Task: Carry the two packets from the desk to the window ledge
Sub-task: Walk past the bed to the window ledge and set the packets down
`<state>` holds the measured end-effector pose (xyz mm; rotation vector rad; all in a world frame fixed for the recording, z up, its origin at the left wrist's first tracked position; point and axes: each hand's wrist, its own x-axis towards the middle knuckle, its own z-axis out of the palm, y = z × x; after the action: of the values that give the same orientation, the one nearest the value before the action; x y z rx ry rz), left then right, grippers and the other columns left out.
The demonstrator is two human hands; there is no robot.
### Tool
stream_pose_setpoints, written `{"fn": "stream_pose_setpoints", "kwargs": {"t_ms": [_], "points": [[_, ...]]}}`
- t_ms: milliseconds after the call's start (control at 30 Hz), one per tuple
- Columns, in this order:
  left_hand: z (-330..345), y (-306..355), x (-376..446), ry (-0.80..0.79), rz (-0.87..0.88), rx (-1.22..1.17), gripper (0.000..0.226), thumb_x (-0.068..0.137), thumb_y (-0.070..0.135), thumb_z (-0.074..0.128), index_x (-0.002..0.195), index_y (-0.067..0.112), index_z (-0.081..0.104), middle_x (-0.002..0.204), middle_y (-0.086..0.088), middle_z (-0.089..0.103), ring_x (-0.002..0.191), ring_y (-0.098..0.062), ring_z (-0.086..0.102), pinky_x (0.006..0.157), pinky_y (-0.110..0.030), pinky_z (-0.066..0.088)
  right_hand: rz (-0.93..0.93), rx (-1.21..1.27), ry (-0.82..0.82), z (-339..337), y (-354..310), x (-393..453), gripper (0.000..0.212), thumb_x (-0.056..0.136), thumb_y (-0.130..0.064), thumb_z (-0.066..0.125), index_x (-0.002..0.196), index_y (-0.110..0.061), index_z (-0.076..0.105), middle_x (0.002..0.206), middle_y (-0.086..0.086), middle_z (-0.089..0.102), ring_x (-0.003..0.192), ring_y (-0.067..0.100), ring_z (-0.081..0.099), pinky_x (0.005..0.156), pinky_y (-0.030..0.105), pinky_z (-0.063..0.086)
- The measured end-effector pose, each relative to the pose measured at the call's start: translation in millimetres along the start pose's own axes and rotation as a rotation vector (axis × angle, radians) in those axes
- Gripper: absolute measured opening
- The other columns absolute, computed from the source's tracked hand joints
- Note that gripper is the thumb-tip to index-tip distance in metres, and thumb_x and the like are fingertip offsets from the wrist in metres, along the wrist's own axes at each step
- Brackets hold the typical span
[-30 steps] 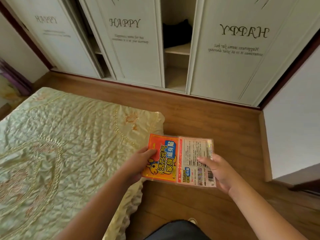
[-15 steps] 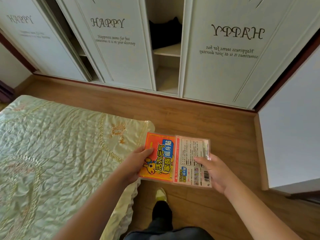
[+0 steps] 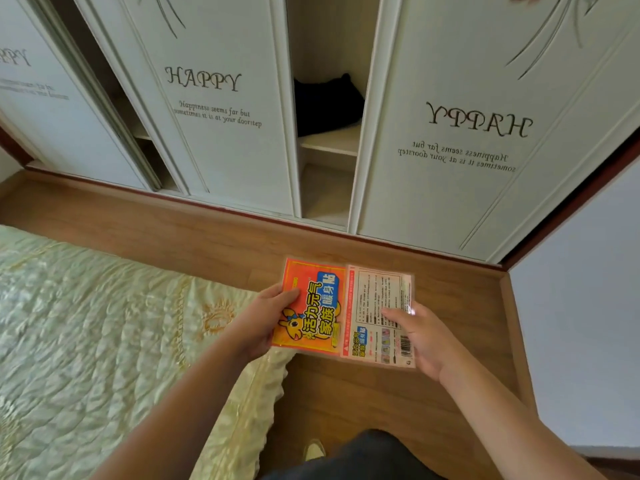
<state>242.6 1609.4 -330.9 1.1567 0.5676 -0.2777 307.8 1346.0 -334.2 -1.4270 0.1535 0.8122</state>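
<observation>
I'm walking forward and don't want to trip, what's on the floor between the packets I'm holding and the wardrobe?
Nothing: in the head view only bare wooden floor lies between the packets and the wardrobe.

Fine print on the white packet [image 3: 379,315] illegible. Dark item [image 3: 327,105] on the wardrobe shelf [image 3: 330,142] unidentifiable. Bed [image 3: 104,341] cut off at the left edge.
</observation>
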Motion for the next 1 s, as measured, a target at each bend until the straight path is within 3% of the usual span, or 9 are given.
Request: {"fn": "stream_pose_setpoints", "kwargs": {"t_ms": [367,667,833,1000], "points": [[4,46,88,0.080,-0.021,-0.013,0.022,0.101,0.022,0.054,0.117,0.011,0.066,0.100,-0.017,0.080,0.082,-0.032,0.079,0.061,-0.040,0.064,0.037,-0.020,-0.065,-23,-52,101,0.027,0.095,-0.024,0.063,0.122,-0.020,0.062,0.107,0.004,0.081,0.095,0.024,0.078,0.069,0.042,0.063],[37,99,160,0.193,0.006,-0.079,0.023,0.101,0.022,0.054,0.118,0.012,0.067,0.103,-0.018,0.080,0.083,-0.032,0.079,0.060,-0.040,0.063,0.045,-0.092,-0.179,-56,-136,194,0.030,0.095,-0.026,0.063,0.122,-0.014,0.060,0.104,0.005,0.081,0.093,0.024,0.079,0.066,0.038,0.064],[44,120,185,0.246,0.033,-0.114,0.023,0.102,0.023,0.053,0.118,0.014,0.067,0.107,-0.018,0.079,0.089,-0.034,0.078,0.072,-0.047,0.065,0.048,-0.140,-0.226,-67,-169,234,0.026,0.095,-0.025,0.062,0.118,-0.012,0.062,0.100,0.005,0.081,0.089,0.023,0.079,0.064,0.036,0.064],[36,131,202,0.299,0.041,-0.173,0.022,0.101,0.022,0.054,0.117,0.015,0.067,0.105,-0.018,0.079,0.086,-0.034,0.078,0.065,-0.042,0.064,0.067,-0.184,-0.249,-60,-187,273,0.027,0.094,-0.026,0.063,0.117,-0.012,0.062,0.099,0.006,0.082,0.089,0.024,0.079,0.068,0.041,0.064]]}}
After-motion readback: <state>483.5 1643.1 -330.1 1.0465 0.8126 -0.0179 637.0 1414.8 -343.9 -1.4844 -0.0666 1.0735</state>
